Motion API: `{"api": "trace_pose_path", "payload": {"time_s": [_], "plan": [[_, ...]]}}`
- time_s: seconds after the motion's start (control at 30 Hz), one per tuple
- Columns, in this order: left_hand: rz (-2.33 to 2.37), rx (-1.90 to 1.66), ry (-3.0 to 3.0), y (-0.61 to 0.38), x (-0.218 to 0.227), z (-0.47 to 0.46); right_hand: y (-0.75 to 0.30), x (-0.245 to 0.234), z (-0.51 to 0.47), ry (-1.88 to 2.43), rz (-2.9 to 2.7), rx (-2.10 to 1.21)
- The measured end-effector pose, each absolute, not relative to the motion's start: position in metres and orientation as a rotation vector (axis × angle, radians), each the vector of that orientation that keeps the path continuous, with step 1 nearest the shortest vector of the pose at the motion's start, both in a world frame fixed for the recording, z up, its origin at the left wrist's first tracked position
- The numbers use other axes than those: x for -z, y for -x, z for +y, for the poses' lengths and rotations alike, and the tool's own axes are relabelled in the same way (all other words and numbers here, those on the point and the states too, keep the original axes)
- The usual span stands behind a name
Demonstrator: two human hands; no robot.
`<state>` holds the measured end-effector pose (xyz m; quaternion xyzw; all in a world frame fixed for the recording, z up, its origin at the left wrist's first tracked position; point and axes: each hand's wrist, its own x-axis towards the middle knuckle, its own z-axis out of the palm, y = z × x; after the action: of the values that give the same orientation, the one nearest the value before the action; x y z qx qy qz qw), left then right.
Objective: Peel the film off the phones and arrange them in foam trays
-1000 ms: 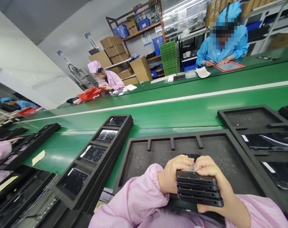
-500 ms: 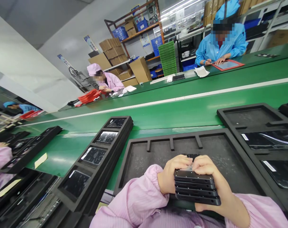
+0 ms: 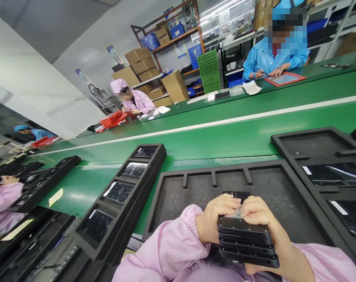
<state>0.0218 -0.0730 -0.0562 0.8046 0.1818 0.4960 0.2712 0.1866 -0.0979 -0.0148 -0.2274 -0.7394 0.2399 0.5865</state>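
Observation:
Several black phone frames sit in a stack between my hands, low in the view. My left hand is closed against the stack's left side, its fingers bent over the top piece. From the right, my right hand wraps the stack, with the thumb side on top and other fingers beneath. On the top piece a greyish patch shows between my fingertips; I cannot make out what it is. Below and beyond the stack lies a black foam tray with short dividers along its far edge.
Stacked foam trays with dark screens stand left of me. Another foam tray with screens lies right. Beyond runs a green conveyor. Two co-workers in pink and blue sit across it; another person's pink sleeve is far left.
The view has shifted slightly, so the scene sits a little further right. The stack is a bit lower and tilted slightly more towards me; both hands keep their hold.

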Motion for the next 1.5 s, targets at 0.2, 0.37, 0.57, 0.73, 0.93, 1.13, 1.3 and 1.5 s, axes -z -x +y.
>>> {"api": "trace_pose_path", "payload": {"time_s": [0.2,0.37,0.57,0.73,0.93,1.13,1.3,1.5], "plan": [[0.371,-1.359,-2.159,-0.022,0.052,-0.072,-0.188,0.017,-0.098,0.518,-1.746,-0.550],[0.388,-1.402,-2.176,-0.023,0.056,-0.073,-0.187,0.019,-0.098,0.509,-1.741,-0.546],[0.360,-1.352,-2.164,-0.022,0.057,-0.072,-0.188,0.016,-0.098,0.513,-1.741,-0.544],[0.342,-1.425,-2.119,-0.024,0.065,-0.070,-0.188,0.015,-0.097,0.549,-1.764,-0.573],[0.407,-1.477,-2.081,-0.028,0.067,-0.069,-0.187,0.019,-0.096,0.561,-1.738,-0.627],[0.422,-1.508,-2.126,-0.030,0.060,-0.068,-0.189,0.023,-0.097,0.580,-1.735,-0.658],[0.446,-1.506,-2.111,-0.031,0.055,-0.068,-0.190,0.020,-0.095,0.587,-1.726,-0.691],[0.480,-1.512,-2.141,-0.032,0.050,-0.067,-0.190,0.018,-0.095,0.611,-1.714,-0.682]]}}
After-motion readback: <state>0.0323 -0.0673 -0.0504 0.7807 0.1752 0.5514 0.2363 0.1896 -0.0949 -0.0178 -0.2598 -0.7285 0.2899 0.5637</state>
